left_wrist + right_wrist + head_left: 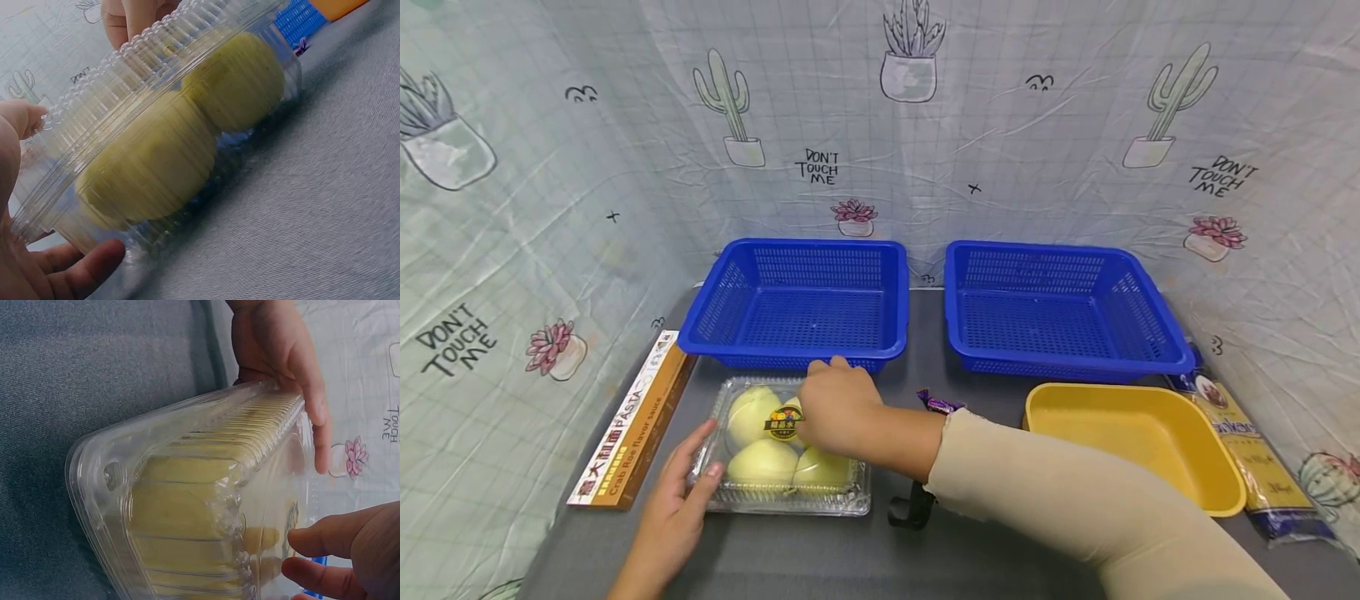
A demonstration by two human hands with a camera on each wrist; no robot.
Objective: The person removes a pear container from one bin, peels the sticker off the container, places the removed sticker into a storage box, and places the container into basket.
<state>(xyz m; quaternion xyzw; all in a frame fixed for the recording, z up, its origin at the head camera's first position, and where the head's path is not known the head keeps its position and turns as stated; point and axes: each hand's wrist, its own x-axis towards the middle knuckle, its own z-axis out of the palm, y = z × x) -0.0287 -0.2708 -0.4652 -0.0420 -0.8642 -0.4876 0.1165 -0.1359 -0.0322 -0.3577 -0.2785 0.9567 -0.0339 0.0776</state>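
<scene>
A clear plastic clamshell box lies on the table, holding several pale yellow-green fruits. My left hand grips its left end; in the left wrist view the thumb is at the lid and the other fingers are at the lower edge. On top of the lid is a black and gold label. My right hand reaches over the lid, hiding the label's right end. The right wrist view shows its thumb and a fingertip, a little apart, touching the lid at the label.
Two blue baskets stand along the back. At the right are a yellow basin and a yellow-blue packet. A pasta box lies left. Near my right forearm are a purple wrapper and a black strap.
</scene>
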